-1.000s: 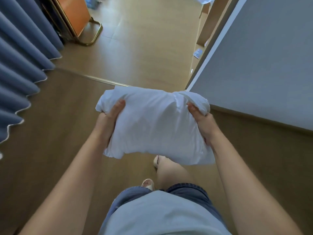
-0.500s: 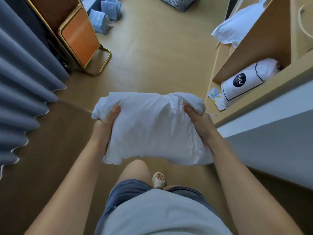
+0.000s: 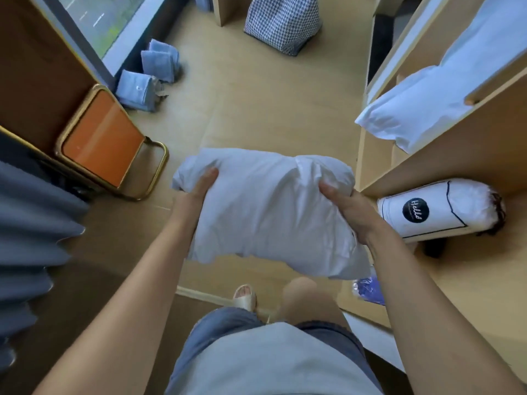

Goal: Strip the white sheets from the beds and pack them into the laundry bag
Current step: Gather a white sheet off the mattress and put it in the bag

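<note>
Carried forward past the bunk, the bundled white sheet (image 3: 268, 212) hangs above the floor, left hand (image 3: 196, 192) and right hand (image 3: 348, 212) gripping opposite ends, fingers curled in; soft, light, floppy, so best gathered underneath.

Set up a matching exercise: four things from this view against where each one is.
Things:
1 sheet bundle
2 checked bag
3 stool
4 Hello roll

Places:
A in the wooden compartment, right
B on the floor, far end
C gripped by left hand and right hand
D beside the curtain, left

Pairs: 1-C, 2-B, 3-D, 4-A
</note>
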Tool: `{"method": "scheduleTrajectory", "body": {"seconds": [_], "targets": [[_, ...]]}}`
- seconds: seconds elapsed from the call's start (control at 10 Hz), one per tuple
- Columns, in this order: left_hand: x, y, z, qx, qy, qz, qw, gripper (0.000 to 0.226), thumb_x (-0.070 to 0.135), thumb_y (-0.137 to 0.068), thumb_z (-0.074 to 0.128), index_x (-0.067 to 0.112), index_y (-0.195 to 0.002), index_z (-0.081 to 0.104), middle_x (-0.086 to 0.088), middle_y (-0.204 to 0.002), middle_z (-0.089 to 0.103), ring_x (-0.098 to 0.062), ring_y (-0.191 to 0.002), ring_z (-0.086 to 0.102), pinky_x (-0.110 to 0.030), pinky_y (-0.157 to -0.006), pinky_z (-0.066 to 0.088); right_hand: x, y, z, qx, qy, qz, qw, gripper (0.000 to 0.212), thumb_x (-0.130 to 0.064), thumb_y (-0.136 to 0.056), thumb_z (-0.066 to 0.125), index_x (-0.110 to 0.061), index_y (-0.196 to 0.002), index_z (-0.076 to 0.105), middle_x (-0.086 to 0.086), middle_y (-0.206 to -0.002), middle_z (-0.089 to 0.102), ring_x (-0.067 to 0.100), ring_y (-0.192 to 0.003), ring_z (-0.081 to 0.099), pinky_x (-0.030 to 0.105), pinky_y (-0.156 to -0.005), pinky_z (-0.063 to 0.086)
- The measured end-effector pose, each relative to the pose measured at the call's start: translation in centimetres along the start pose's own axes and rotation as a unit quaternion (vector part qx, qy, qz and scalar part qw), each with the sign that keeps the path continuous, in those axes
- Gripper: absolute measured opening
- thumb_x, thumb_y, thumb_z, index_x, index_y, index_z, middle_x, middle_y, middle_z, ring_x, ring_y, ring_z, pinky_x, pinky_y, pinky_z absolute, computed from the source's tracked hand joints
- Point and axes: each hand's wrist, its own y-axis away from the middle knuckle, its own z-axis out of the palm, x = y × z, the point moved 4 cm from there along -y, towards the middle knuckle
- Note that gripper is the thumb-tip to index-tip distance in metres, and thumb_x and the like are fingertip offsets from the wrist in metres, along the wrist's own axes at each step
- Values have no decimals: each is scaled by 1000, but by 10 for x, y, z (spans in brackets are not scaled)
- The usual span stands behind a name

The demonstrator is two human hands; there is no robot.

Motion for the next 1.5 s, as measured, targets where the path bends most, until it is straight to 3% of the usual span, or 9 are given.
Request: {"method": "scheduleTrajectory", "body": {"seconds": [0.2,0.3,0.4,0.5,0.8,0.9,1.1,1.4,1.5], "targets": [[88,-116,77,-29,-31,-1,999,72,85,-34,61,38,-88,54,-1,-99,68,-24,-96,64,-45,-91,50,-77,-122,-35,21,-81,25,996,25,-26,-86,66,-8,-103,66,1,-81,75,18,-78,72,26,-59,54],[136,-177,121,-25,-26,16,999,63,78,-43,64,39,-92,53,-2,-108,65,-24,-101,62,-45,-96,47,-125,-195,-52,20,-84,13,996,34,-27,-85,65,-7,-113,63,1,-86,75,15,-77,72,25,-58,53],[183,-235,158,-9,-11,-12,1000,83,81,-41,66,32,-108,57,-2,-113,65,-25,-103,63,-45,-97,47,-183,-267,-68,14,-72,-3,997,23,-28,-86,66,-14,-104,64,-4,-81,74,9,-71,71,19,-52,52],[235,-289,190,13,0,-9,1000,73,74,-49,61,31,-107,51,-3,-112,62,-24,-102,60,-38,-91,46,-241,-331,-81,24,-65,-9,998,16,-29,-85,67,-17,-95,63,-7,-79,71,6,-65,68,18,-51,50],[366,-468,273,34,9,-53,998,78,74,-59,61,19,-115,51,-3,-118,56,-14,-102,48,-30,-91,39,-369,-518,-104,27,-70,-2,997,42,-33,-84,68,-17,-121,55,-1,-102,68,14,-88,66,27,-64,49],[417,-551,316,-25,-35,-18,999,115,78,-37,60,10,-129,52,-8,-123,59,-21,-112,57,-29,-88,44,-417,-591,-114,53,-73,2,996,52,-38,-79,73,-15,-124,58,3,-108,70,20,-95,67,32,-74,51],[531,-672,379,-60,-66,11,996,128,85,-31,59,10,-134,50,-8,-128,59,-27,-118,58,-42,-101,46,-516,-707,-141,70,-93,23,993,59,-41,-71,77,-11,-120,63,6,-106,72,23,-95,70,33,-74,53],[628,-808,491,-99,-66,0,993,114,84,-39,61,18,-131,51,0,-120,60,-23,-116,58,-38,-99,47,-614,-860,-199,105,-100,54,988,52,-39,-75,75,-11,-118,64,6,-103,73,24,-91,71,35,-72,53],[670,-855,538,-93,-88,42,991,63,79,-58,64,41,-107,56,6,-115,62,-19,-109,60,-38,-100,44,-647,-919,-226,115,-109,53,986,48,-35,-78,74,-11,-118,63,9,-104,72,27,-92,69,36,-69,53]]}}
